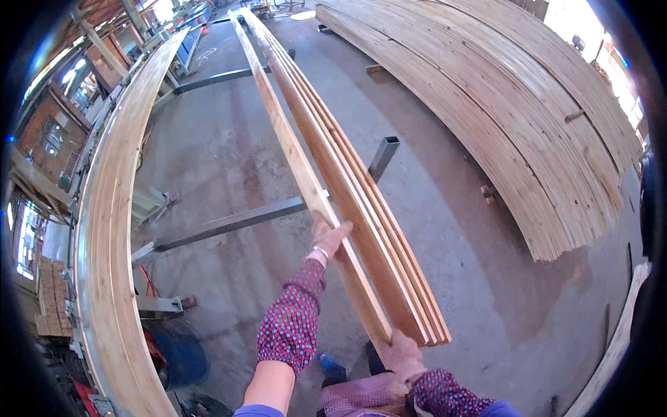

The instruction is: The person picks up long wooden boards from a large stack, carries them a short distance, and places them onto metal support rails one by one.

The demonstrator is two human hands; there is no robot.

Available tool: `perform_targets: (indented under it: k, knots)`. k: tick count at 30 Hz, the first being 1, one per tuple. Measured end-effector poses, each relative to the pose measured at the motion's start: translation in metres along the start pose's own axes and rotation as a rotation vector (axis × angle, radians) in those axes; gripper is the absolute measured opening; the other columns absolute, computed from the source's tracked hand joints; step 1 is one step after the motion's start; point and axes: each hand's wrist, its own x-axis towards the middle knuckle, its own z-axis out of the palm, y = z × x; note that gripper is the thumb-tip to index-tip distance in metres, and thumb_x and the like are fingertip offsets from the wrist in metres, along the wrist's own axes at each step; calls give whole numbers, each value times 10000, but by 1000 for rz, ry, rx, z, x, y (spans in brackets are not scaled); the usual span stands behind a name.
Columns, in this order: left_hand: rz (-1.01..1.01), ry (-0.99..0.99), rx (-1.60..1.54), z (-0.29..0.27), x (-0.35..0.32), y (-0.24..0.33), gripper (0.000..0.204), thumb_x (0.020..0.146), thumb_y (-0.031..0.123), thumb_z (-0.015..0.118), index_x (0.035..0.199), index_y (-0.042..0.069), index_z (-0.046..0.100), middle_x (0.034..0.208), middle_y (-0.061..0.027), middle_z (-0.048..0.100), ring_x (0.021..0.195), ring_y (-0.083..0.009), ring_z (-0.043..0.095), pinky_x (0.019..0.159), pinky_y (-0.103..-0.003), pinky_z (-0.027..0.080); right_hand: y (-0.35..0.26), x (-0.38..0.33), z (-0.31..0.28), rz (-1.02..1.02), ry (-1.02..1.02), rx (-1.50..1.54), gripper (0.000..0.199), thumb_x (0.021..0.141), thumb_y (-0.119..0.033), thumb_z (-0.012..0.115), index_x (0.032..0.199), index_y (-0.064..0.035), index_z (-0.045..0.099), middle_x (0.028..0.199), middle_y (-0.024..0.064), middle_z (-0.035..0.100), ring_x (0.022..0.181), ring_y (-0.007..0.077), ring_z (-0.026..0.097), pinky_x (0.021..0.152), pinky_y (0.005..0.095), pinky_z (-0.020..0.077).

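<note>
A long, narrow wooden board [281, 130] stands on edge, stretching from my body to the far end of the metal supports. My left hand [331, 237], in a pale pink glove, is wrapped around it partway along. Close to my body, my gloved right hand [403, 356] grips the same board at its near end. Just to the right of it, several similar boards [365, 236] lean together on edge, with a narrow gap between them and the held one. Patterned sleeve covers are on both my forearms.
A grey metal crossbar [233, 222] runs beneath the boards, with an upright post [383, 158] at its right. Boards lie along a machine bench [114, 229] on the left. A wide stack of planks [486, 104] fills the right. A dark blue bin [184, 354] stands lower left.
</note>
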Motion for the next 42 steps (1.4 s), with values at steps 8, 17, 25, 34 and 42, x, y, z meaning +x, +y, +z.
perform_targets:
  k: [8, 17, 25, 34, 42]
  knots:
    - [-128, -111, -264, 101, -104, -6, 1160, 715, 312, 760, 1437, -54, -70, 1353, -227, 358, 1223, -280, 404, 1045, -373, 347, 1, 55, -33, -54, 55, 41, 386, 851, -355, 565, 1077, -42, 552, 935, 250, 648, 887, 418, 635, 775, 504, 501]
    - [-174, -44, -448, 109, -123, -11, 1110, 725, 206, 771, 1455, -26, -32, 1344, -236, 366, 1195, -309, 421, 1047, -379, 334, 89, -27, -20, -116, 525, 659, 454, 862, -345, 577, 1190, -33, 543, 1054, 172, 645, 994, 254, 627, 849, 377, 498]
    - [-246, -38, -434, 112, -126, -11, 1121, 708, 181, 773, 1464, 3, -35, 1347, -220, 359, 1184, -300, 426, 1044, -383, 338, 181, 59, 43, 522, 174, 1882, 772, 869, -624, 454, 1320, 3, 441, 1292, 148, 519, 937, 245, 570, 803, 406, 446]
    - [-231, 15, -442, 118, -123, -21, 1052, 697, 143, 767, 1472, 68, 60, 1298, -155, 410, 1129, -286, 458, 988, -416, 389, 146, 114, 34, 572, 183, 2293, 879, 844, -666, 459, 1372, 28, 343, 1388, 220, 406, 1221, 356, 451, 997, 475, 390]
    - [-240, -31, -499, 116, -118, -14, 1016, 697, 62, 730, 1467, 119, 70, 1282, -145, 426, 1127, -302, 480, 938, -469, 447, 149, 109, 21, 456, 115, 2124, 713, 892, -602, 444, 1272, 1, 457, 1190, 152, 578, 1137, 282, 516, 984, 410, 405]
